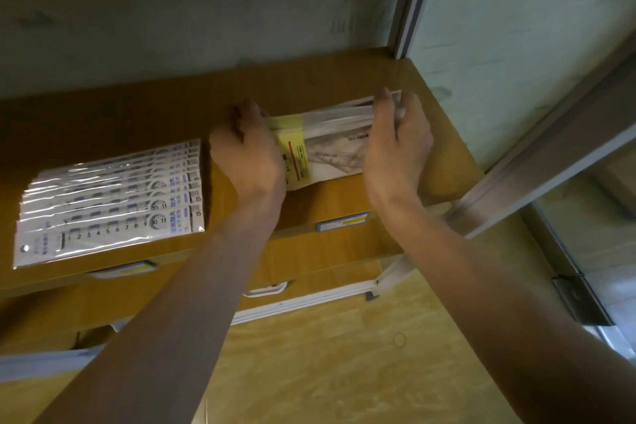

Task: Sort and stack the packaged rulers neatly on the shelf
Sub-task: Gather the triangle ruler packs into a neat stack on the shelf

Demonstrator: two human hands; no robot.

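On the wooden shelf (327,86) two groups of packaged rulers can be seen, and the sorting looks well advanced.

At the left, the fanned stack of straight rulers (110,203) lies flat in clear sleeves, each packet stepped a little farther back than the one nearer the shelf's front edge. It looks settled, though it is fanned rather than squared up.

To the right, the bundle with yellow header cards (320,148) rests on the shelf between both hands. The left hand (246,155) curls its fingers over the bundle's left end, and the right hand (395,141) clasps the right end, so each grip is grasping the same bundle. The packets in it are splayed at the far right, so the step in hand is judged to be pressing them flush.

What is left appears to be evening out this bundle and perhaps tidying the fan at the left.

Legible writing is sparse. The straight rulers show scale numbers 1 to 11 and a "15" at the right end of the packets, beside blue characters too blurred to read. The yellow cards carry a red line and small dark print that cannot be made out. Price tags (342,221) on the shelf's front edge are unreadable.
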